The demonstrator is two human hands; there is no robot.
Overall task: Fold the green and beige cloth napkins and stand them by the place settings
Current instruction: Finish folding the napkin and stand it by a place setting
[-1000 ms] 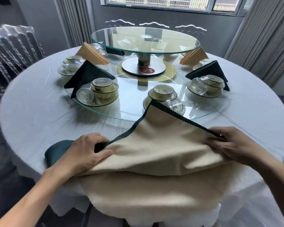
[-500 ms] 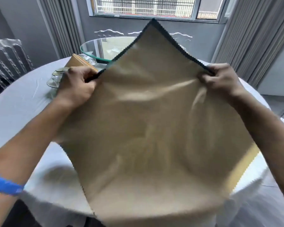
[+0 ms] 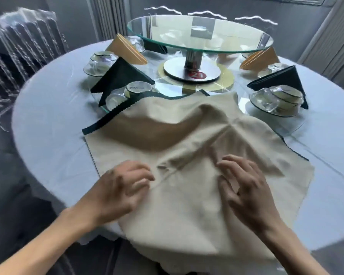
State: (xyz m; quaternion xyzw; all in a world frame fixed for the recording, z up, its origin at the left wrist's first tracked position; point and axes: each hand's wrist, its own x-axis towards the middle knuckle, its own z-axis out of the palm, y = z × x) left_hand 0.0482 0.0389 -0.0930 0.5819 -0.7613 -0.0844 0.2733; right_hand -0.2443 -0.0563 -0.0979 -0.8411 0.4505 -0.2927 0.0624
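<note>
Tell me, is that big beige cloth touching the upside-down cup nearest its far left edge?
Touching. In the head view, the beige cloth, with its green-edged far border, lies over the near side of the upside-down cup, covering its lower part with no gap visible.

A: Beige napkin (image 3: 187, 147) spread wide over the near side of the round table (image 3: 48, 124), rumpled, a dark green edge (image 3: 115, 116) peeking out along its far left side.

B: And the hands?

A: Left hand (image 3: 115, 189) and right hand (image 3: 246, 187) both over the cloth, fingers (image 3: 229, 161) loosely spread, gripping nothing. Blur hides whether they touch.

B: Beyond that?

A: A folded green napkin (image 3: 119, 80) stands by an upturned bowl (image 3: 138, 88) on the left; another green napkin (image 3: 282, 78) on the right. Glass turntable (image 3: 199, 46) sits centre.
</note>
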